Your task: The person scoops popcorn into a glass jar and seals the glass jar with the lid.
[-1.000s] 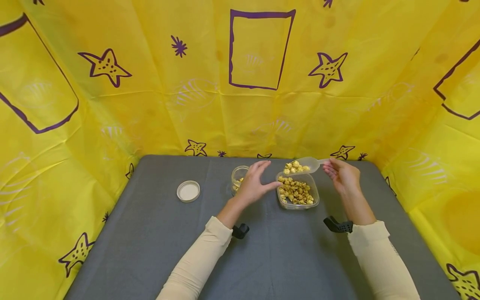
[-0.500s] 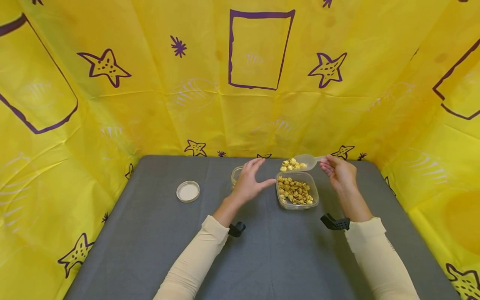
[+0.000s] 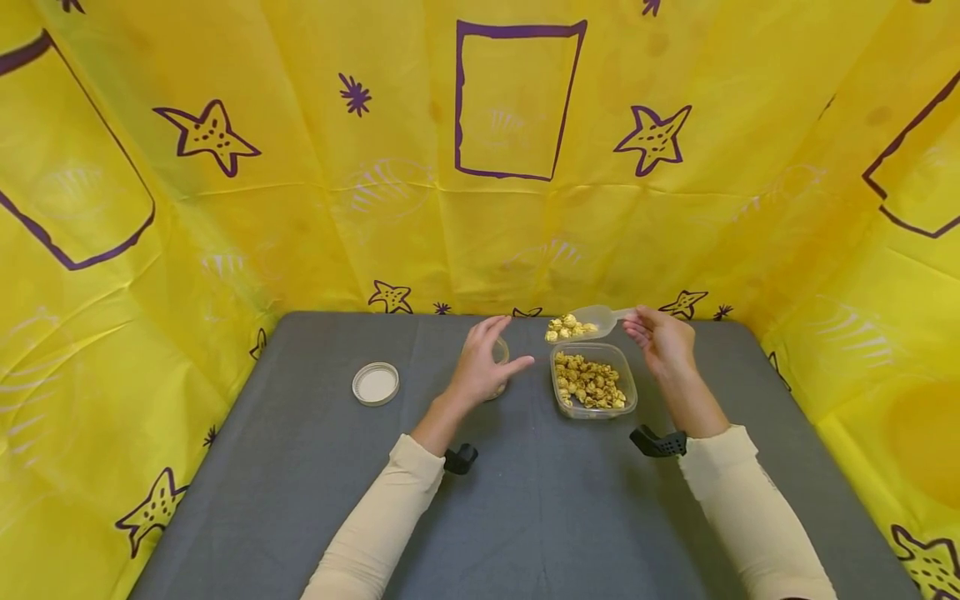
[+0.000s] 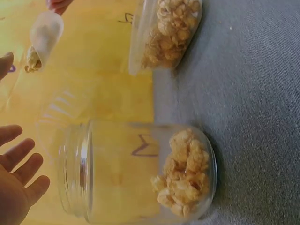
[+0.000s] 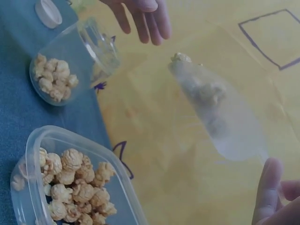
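My right hand [image 3: 667, 343] pinches the handle of a translucent plastic scoop [image 3: 602, 317]. Caramel popcorn [image 3: 567, 328] fills the front of the scoop, which is held above the back left side of a clear square tub [image 3: 631, 377]. More popcorn [image 3: 590, 382] lies in that tub. My left hand [image 3: 477, 365] hovers by the mouth of a glass jar [image 4: 112, 176], fingers spread and thumb apart, holding nothing. The jar stands upright with a low heap of popcorn [image 4: 185, 173] at its bottom; in the head view the left hand hides most of it.
A round jar lid [image 3: 376, 384] lies on the grey tablecloth [image 3: 300, 483], left of the jar. Yellow patterned cloth [image 3: 405, 225] hangs behind the table and along both sides.
My right hand has carried the loaded scoop leftward, from over the tub toward the jar. My left hand has shifted left and now covers more of the jar.
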A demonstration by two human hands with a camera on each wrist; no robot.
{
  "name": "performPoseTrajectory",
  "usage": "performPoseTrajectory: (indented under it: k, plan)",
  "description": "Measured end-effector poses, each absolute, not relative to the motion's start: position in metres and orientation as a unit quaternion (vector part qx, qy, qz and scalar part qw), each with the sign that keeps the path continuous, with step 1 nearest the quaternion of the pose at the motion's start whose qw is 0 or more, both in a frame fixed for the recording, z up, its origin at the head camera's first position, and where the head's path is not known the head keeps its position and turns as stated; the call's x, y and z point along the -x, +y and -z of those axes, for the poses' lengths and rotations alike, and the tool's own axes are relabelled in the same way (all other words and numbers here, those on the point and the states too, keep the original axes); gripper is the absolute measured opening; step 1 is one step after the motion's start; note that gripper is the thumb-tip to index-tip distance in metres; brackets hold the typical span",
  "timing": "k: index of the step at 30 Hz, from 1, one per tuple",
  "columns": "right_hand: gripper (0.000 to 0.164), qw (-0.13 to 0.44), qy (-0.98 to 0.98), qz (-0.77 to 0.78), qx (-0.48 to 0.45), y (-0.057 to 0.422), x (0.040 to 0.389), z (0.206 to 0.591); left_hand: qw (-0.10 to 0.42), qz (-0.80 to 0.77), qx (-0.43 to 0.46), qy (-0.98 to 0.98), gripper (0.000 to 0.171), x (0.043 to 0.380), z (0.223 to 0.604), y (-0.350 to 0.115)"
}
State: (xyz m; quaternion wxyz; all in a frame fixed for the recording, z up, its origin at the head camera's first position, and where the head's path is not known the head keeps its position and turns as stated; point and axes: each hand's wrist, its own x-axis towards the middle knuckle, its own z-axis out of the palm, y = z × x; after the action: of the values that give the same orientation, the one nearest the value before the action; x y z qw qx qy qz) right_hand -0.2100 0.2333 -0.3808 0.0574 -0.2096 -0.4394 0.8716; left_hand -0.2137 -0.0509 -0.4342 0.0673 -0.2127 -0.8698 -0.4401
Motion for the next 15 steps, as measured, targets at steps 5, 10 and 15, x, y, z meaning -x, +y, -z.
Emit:
performPoseTrajectory:
  k: [5,10,15]
  plan:
    - [0.018,0.063,-0.452,-0.864,0.211,0.225,0.212,0.381,0.072,0.439,0.198,-0.874,0.079,0.216,0.438,-0.059]
    - [0.021,0.062,-0.456,-0.864,0.204,0.218,0.215,0.383,0.079,0.432,0.191,-0.878,0.078,0.218,0.441,-0.066]
    - [0.021,0.057,-0.458,-0.866,0.195,0.212,0.216,0.386,0.081,0.436,0.179,-0.878,0.079,0.219,0.445,-0.072]
